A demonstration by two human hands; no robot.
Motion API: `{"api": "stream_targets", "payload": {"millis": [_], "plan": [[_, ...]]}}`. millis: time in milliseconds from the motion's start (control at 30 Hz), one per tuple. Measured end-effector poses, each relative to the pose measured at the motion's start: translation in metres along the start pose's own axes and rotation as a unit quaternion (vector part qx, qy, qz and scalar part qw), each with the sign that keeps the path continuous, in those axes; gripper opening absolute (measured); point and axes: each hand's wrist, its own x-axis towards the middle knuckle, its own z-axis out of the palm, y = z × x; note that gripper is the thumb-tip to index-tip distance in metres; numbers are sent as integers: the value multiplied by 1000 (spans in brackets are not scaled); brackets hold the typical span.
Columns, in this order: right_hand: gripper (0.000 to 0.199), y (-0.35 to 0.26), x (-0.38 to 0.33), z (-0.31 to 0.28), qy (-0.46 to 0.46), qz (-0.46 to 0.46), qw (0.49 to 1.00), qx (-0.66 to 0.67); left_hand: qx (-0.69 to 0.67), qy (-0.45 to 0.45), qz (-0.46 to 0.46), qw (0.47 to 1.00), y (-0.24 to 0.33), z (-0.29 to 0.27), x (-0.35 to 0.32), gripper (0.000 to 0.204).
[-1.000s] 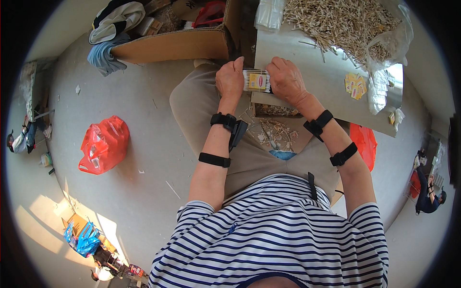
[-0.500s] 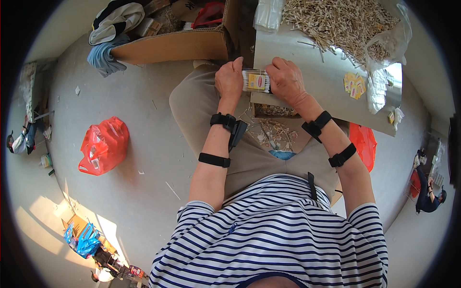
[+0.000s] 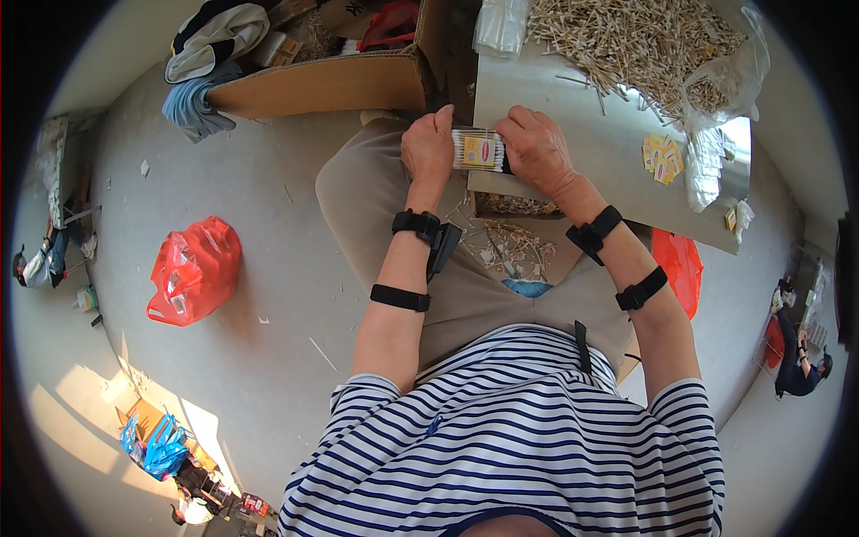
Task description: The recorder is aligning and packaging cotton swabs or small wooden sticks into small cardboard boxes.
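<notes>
A flat clear pack of cotton swabs [image 3: 465,154], with a yellow and red label card inside it, is stretched between my two hands at the near left edge of the metal table [image 3: 573,116]. My left hand [image 3: 428,145] is closed on the pack's left end. At the other end, my right hand [image 3: 537,150] grips it with bent fingers and the thumb near the edge. The fingertips are partly hidden behind the knuckles. To the right of my right hand, several loose yellow label cards [image 3: 662,163] lie on the table.
Loose cotton swabs [image 3: 626,45] are heaped at the table's far side, by clear plastic bags [image 3: 501,29]. A cardboard box [image 3: 331,92] with cloths over its edge stands far left. A red plastic bag [image 3: 193,271] sits on the floor at left. Other people work farther off.
Both hands keep their grip on the pack of cotton swabs. The pack has barely shifted, and my right forearm has moved very slightly to the right.
</notes>
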Motion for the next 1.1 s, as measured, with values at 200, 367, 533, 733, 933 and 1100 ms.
{"api": "stream_targets", "payload": {"millis": [200,367,533,733,933,1100], "plan": [[8,2,-5,-1,-12,22,1000,7,-11,-5,-13,1000,3,-1,-1,52],[8,0,-3,-4,-24,13,1000,1,-2,-6,-15,1000,2,-1,-1,51],[9,2,2,-6,-30,-78,995,-58,-9,-1,-12,1000,2,0,-1,51],[11,5,4,-7,-43,-145,984,-94,-2,-3,-10,1000,1,0,0,52],[10,4,6,-4,-56,-144,982,-107,1,1,-3,1000,0,1,0,52],[12,4,5,-1,-68,-129,982,-121,-4,2,-6,1000,2,-1,-1,53]]}}
